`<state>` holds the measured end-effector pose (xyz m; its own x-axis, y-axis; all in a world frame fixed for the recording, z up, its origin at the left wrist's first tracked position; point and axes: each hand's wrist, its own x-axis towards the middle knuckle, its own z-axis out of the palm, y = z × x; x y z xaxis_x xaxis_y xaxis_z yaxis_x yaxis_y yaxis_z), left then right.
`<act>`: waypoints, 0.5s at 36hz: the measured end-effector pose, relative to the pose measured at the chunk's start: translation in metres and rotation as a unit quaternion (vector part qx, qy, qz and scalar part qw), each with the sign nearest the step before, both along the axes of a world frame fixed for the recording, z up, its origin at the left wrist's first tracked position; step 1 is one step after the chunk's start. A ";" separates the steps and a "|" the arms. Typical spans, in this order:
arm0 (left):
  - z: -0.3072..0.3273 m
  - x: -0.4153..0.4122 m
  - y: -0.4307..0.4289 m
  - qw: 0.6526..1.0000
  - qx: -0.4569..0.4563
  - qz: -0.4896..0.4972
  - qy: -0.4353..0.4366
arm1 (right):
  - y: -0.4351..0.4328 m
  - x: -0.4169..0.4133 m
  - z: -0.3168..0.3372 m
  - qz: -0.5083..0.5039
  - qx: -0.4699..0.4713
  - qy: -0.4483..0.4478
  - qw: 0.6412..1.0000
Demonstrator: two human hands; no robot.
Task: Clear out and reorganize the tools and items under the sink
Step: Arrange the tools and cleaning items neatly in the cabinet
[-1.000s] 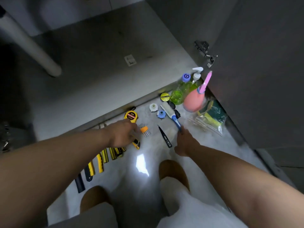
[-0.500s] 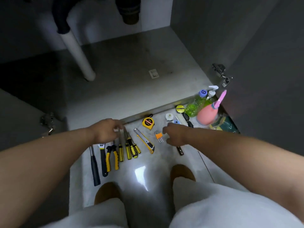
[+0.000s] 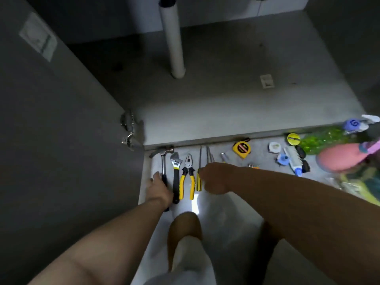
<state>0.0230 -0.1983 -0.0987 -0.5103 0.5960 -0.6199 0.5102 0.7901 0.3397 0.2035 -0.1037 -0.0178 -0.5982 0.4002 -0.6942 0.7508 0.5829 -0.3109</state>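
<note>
left hand [image 3: 159, 188] on hammer [image 3: 163, 161] handle — grip unclear | right hand [image 3: 214, 178] curled at screwdriver [image 3: 198, 182] — grip unclear

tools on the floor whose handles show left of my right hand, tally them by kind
hammer: 1
adjustable wrench: 1
pliers: 1
screwdriver: 1
total: 4
More shafts run under the right hand; those are not counted.
</note>
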 end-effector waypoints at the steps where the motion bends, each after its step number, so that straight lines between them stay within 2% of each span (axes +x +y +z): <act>1: -0.005 -0.002 -0.001 1.000 -0.008 0.012 0.004 | -0.003 0.000 -0.008 0.001 -0.015 -0.001 1.000; 7: -0.026 -0.005 0.001 0.997 -0.048 0.051 0.033 | -0.007 0.008 -0.036 -0.006 -0.073 -0.011 0.997; 12: -0.036 -0.007 -0.002 0.996 -0.034 0.084 0.017 | -0.003 0.011 -0.041 -0.077 -0.068 0.015 0.995; 16: -0.026 -0.007 -0.003 0.992 -0.029 0.109 -0.062 | -0.003 0.007 -0.039 -0.081 -0.092 -0.005 0.992; 18: -0.012 -0.004 -0.005 0.964 -0.008 0.199 -0.178 | -0.003 0.003 -0.033 -0.074 -0.102 -0.018 0.992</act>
<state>0.0187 -0.2032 -0.1107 -0.4498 0.3858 -0.8055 0.0193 0.9059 0.4231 0.2061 -0.1064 -0.0507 -0.5165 0.3311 -0.7897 0.8362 0.3935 -0.3820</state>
